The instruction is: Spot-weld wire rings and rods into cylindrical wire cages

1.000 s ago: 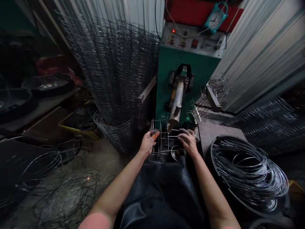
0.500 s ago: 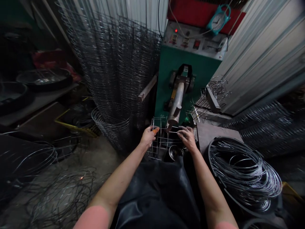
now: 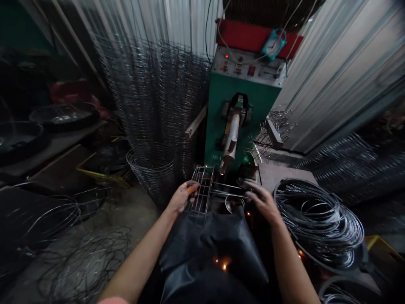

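Note:
My left hand (image 3: 180, 197) is closed on a wire rack (image 3: 205, 195), a small grid of thin metal wires, and an orange cover shows on one finger. Two longer wires run rightward from the grid to my right hand (image 3: 263, 202), whose slightly blurred fingertips pinch around their ends. The rack is below and in front of the round metal arm (image 3: 232, 135) of a green spot-welding machine (image 3: 217, 109), apart from its tip. Behind the wires, a shiny round metal part (image 3: 234, 204) shows above the dark apron (image 3: 218, 240) on my lap.
Tall stacks of wire baskets (image 3: 145, 101) stand at the left. To the right, a black tub (image 3: 292, 236) holds coiled wire (image 3: 325, 219). Loose wire (image 3: 91, 257) lies on the floor at left. Sparks (image 3: 224, 267) glow over the apron.
Both hands have come down toward my lap and moved apart, drawing the rack away from the machine's arm. Bright sparks now scatter over the apron and beside the tub.

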`<state>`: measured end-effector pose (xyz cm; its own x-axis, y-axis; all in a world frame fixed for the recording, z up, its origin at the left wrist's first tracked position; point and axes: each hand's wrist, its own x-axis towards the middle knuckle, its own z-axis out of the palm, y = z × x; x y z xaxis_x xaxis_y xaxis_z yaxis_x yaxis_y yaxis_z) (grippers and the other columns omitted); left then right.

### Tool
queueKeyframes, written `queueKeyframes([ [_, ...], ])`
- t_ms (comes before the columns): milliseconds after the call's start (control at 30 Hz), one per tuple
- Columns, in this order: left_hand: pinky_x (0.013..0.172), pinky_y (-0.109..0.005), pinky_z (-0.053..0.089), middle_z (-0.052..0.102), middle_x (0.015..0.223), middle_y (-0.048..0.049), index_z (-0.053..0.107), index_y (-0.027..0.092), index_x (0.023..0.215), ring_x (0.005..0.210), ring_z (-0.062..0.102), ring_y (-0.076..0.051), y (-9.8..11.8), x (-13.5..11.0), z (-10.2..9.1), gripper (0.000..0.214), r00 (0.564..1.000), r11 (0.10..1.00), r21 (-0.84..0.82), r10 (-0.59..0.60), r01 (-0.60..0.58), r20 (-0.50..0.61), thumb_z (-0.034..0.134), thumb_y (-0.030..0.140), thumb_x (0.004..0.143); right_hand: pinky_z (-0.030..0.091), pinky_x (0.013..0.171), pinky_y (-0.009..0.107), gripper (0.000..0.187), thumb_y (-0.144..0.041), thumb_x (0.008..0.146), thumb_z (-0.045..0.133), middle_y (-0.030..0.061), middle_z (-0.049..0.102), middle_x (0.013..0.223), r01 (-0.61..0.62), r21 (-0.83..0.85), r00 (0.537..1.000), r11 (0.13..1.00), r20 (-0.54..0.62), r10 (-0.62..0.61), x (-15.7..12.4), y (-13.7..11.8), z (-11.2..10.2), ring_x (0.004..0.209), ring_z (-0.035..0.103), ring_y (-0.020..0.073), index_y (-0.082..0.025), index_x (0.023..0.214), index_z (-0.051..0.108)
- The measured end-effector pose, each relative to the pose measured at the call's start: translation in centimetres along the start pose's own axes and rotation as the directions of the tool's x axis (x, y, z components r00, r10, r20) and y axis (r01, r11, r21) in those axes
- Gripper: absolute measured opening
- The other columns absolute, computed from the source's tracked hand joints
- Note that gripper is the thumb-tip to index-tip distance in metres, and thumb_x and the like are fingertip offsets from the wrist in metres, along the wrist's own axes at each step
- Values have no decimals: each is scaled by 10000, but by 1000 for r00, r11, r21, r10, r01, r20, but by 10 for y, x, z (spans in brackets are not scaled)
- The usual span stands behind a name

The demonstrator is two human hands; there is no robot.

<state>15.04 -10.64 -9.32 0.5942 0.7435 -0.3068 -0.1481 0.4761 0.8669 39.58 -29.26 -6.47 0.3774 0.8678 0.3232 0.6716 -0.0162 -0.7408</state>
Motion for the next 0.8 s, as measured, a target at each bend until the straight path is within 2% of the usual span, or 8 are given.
queueKeyframes([
  [67,341,-127,312,594,664,3,581,147,866,477,507,-62,5,-24,-18,330,997,995,-69,-71,70,-8,742,287,614,364,978,455,456,-362,853,467,73,538,1234,-110,30,984,993,-138,113,-30,16,-18,1125,493,240,-267,1299,441],
  [133,336,-129,352,642,774,-40,577,145,923,497,556,-75,9,-43,-28,266,985,972,-161,-172,170,-3,679,230,693,325,1009,475,564,-351,806,520,98,498,1277,-116,-36,990,993,-79,113,-60,34,-21,1183,445,262,-244,1343,384],
  [200,350,-152,415,658,833,-89,568,123,977,527,600,-104,6,-54,-32,210,948,915,-247,-308,318,80,569,210,786,287,1033,489,663,-339,761,571,120,412,1357,-38,-103,991,994,124,51,-87,42,-5,1252,362,281,-220,1371,340],
  [300,372,-214,487,661,848,-152,535,80,1054,561,641,-161,-13,-59,-30,289,826,765,-320,-480,559,297,382,256,884,272,1039,491,616,-344,781,577,122,312,1427,47,-145,944,988,329,3,-122,33,36,1324,227,285,-219,1351,379],
  [433,382,-226,498,666,818,-177,449,50,1159,521,640,-170,-42,-63,-28,399,721,623,-364,-570,692,394,267,311,918,330,983,439,275,-354,889,455,81,583,1185,114,-92,896,989,440,-63,-161,8,72,1199,428,233,-253,1086,618],
  [533,518,-343,551,656,891,-230,367,23,1216,656,671,-240,-49,-72,-24,534,769,671,-376,-541,639,341,290,442,895,349,943,407,281,-368,914,410,50,667,985,90,-18,896,996,438,-73,-178,-6,76,969,574,186,-244,1049,623],
  [667,823,-437,492,539,1205,-238,293,116,1301,1070,569,-278,-53,-87,-9,683,929,859,-353,-341,371,146,324,602,823,408,857,357,334,-433,906,395,53,662,919,-82,55,957,995,283,64,-171,-19,76,867,583,183,-211,1003,625],
  [800,1031,-437,297,365,1397,-171,230,210,1379,1284,352,-256,-69,-100,11,737,998,1000,14,-21,21,-63,428,600,786,452,698,287,357,-464,884,391,42,627,798,-195,210,977,958,124,172,-132,-29,85,741,569,171,-181,880,609],
])
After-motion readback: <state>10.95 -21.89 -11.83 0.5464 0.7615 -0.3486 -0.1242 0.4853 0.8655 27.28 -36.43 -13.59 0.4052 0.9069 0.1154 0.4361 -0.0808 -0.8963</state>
